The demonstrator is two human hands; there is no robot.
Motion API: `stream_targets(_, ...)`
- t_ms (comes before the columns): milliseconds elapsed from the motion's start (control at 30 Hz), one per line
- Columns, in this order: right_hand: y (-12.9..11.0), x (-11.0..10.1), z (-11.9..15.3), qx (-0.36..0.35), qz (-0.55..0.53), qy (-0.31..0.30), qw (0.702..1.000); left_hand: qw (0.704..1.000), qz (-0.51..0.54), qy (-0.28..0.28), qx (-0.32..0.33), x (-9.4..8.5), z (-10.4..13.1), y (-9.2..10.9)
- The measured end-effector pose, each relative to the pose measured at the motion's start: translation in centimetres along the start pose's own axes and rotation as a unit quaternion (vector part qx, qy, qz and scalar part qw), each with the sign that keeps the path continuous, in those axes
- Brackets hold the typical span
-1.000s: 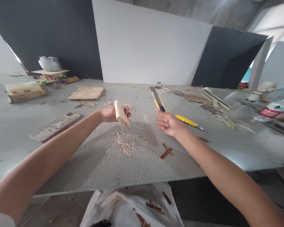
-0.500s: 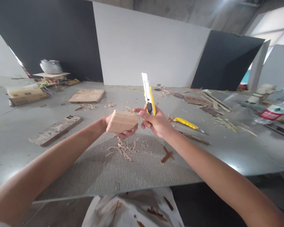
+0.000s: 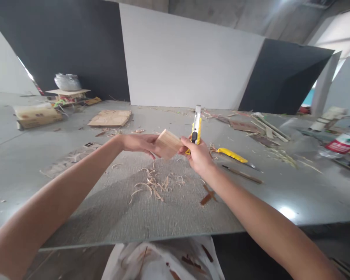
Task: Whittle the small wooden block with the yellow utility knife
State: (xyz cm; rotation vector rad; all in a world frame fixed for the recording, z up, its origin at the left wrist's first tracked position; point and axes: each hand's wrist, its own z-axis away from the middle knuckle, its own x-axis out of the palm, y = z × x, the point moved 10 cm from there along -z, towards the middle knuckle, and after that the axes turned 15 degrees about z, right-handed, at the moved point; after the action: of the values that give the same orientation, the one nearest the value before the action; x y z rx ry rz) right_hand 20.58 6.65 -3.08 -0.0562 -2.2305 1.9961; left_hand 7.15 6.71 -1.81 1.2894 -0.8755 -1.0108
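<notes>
A pale wooden block (image 3: 169, 144) is held tilted above the table, over a heap of curled wood shavings (image 3: 156, 184). My left hand (image 3: 142, 144) is at the block's left end, its fingers partly hidden behind the wood. At the opposite end, the thumb and fingertips of my right hand (image 3: 198, 153) touch the block. That same hand is closed around a yellow utility knife (image 3: 196, 128), whose blade points up and away from me. Right of my right hand lie a yellow-handled knife (image 3: 232, 154) and a slim wooden-handled tool (image 3: 242, 174).
A patterned phone (image 3: 72, 159) lies partly behind my left forearm. Farther back is a flat wooden board (image 3: 110, 118). Wood strips (image 3: 268, 126) and a red-labelled plastic bottle (image 3: 342, 144) are on the right. Brown scraps (image 3: 207, 196) lie near the table's front edge (image 3: 146, 239).
My left hand has shifted from beneath the block to its left end. The block has turned and moved right, and my right fingers now touch it. The utility knife has moved right and lower.
</notes>
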Motion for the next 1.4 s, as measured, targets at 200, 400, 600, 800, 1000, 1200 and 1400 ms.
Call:
stream_targets(200,1.1,-0.3,-1.2,-0.016,0.073,-0.056,0.996,0.964,-0.239,0.118,-0.019,-4.1,0.0,-0.7)
stream_targets(400,1.5,-0.3,-1.5,-0.003,0.164,-0.248,0.955,0.896,-0.415,0.151,-0.038,-7.5,3.1,0.0)
stream_targets(600,1.4,0.0,0.8,0.028,0.259,-0.378,0.888,0.887,-0.438,0.143,-0.014,-7.3,2.4,-0.4)
stream_targets(800,0.3,0.5,1.2,-0.048,0.381,-0.382,0.841,0.870,-0.466,0.156,-0.026,-5.2,0.8,-0.5)
stream_targets(1000,1.1,0.6,0.5,-0.078,0.422,-0.369,0.824,0.861,-0.480,0.165,0.023,-4.1,0.1,0.0)
stream_targets(1200,0.0,0.7,0.5,-0.125,0.439,-0.319,0.830,0.841,-0.499,0.197,0.065,-4.7,-0.1,-0.1)
stream_targets(1400,-0.5,0.9,0.6,-0.157,0.479,-0.290,0.814,0.811,-0.531,0.232,0.079,-5.6,0.1,-0.2)
